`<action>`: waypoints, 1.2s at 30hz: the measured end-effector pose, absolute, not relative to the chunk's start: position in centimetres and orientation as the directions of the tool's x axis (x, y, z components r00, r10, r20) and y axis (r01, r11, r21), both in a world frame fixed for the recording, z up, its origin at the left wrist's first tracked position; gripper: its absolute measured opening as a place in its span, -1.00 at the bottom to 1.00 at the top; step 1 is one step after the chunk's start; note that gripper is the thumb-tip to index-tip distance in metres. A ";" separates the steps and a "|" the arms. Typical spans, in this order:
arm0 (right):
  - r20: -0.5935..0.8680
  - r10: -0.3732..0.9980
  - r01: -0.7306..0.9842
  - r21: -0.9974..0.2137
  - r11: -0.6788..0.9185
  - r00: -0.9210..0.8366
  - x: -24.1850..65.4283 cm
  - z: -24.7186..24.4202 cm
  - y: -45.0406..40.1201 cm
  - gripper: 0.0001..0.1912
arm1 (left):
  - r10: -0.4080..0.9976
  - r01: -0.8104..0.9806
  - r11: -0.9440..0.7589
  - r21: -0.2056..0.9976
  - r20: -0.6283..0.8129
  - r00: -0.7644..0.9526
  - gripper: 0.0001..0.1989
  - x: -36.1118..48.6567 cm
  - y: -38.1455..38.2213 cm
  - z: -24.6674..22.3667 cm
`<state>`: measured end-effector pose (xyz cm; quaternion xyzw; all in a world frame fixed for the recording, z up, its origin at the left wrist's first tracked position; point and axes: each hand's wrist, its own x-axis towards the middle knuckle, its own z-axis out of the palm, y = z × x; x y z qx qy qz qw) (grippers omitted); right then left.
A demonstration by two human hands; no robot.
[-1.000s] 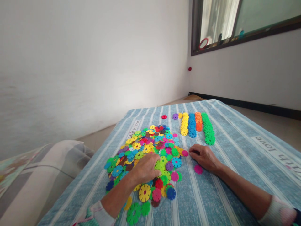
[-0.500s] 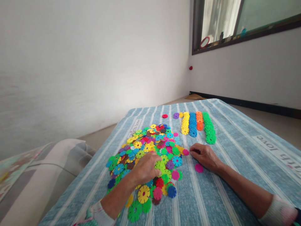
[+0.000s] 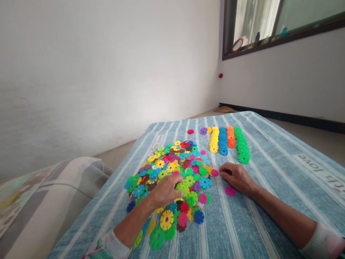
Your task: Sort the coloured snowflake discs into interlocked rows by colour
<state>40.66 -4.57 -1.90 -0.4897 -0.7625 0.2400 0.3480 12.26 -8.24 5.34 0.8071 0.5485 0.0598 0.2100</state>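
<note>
"What's in your left hand (image 3: pixel 169 188)?"
"A lime-green slotted disc (image 3: pixel 182 189) — I pinch it between thumb and fingers, over the mixed disc pile (image 3: pixel 170 167)."
"And your right hand (image 3: pixel 237 177)?"
"Curled over the striped cloth (image 3: pixel 212 225), just beside a pink disc (image 3: pixel 215 172) — whether I'm gripping anything, I can't tell."

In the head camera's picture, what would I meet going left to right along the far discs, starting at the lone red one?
Red disc → purple disc → amber disc → yellow row → blue row → orange row → green row.
</note>
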 end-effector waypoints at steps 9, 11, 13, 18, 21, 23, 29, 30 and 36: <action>0.295 0.914 0.582 -0.705 0.405 -0.278 40.7 -1.8 -4.7 -0.82 | 0.960 0.839 -0.251 0.483 0.012 0.280 -0.93 11.4 -7.7 5.3; 0.294 0.914 0.579 -0.708 0.404 -0.279 40.6 -1.8 -4.6 -0.82 | 0.964 0.854 -0.257 0.451 0.053 0.262 -0.91 11.5 -7.7 5.1; 0.295 0.913 0.575 -0.711 0.406 -0.281 40.7 -1.9 -4.6 -0.82 | 0.952 0.864 -0.304 0.402 0.096 0.290 -0.86 11.7 -7.7 4.8; 0.285 0.913 0.571 -0.714 0.406 -0.292 40.8 -2.1 -4.6 -0.80 | 0.906 0.887 -0.424 0.182 0.075 0.417 -0.82 12.3 -8.2 3.8; 0.273 0.914 0.572 -0.715 0.402 -0.301 40.8 -2.2 -4.7 -0.77 | 0.909 0.910 -0.414 0.029 0.062 0.412 -0.83 12.8 -8.6 3.5; 0.273 0.912 0.569 -0.716 0.405 -0.306 40.8 -2.1 -4.7 -0.76 | 0.906 0.909 -0.416 -0.038 0.072 0.418 -0.84 13.2 -8.9 3.6; 0.267 0.911 0.572 -0.713 0.405 -0.313 40.9 -2.1 -4.8 -0.76 | 0.849 0.874 -0.481 -0.063 0.217 0.482 -0.85 14.7 -11.2 4.0; 0.270 0.909 0.571 -0.710 0.411 -0.318 40.9 -2.2 -4.8 -0.76 | 0.833 0.864 -0.502 -0.041 0.247 0.496 -0.85 15.1 -11.9 3.9; 0.430 0.842 0.556 -0.632 0.539 -0.326 41.3 -2.5 -6.1 -0.76 | 0.762 0.803 -0.591 0.076 0.380 0.525 -0.88 17.4 -15.1 2.7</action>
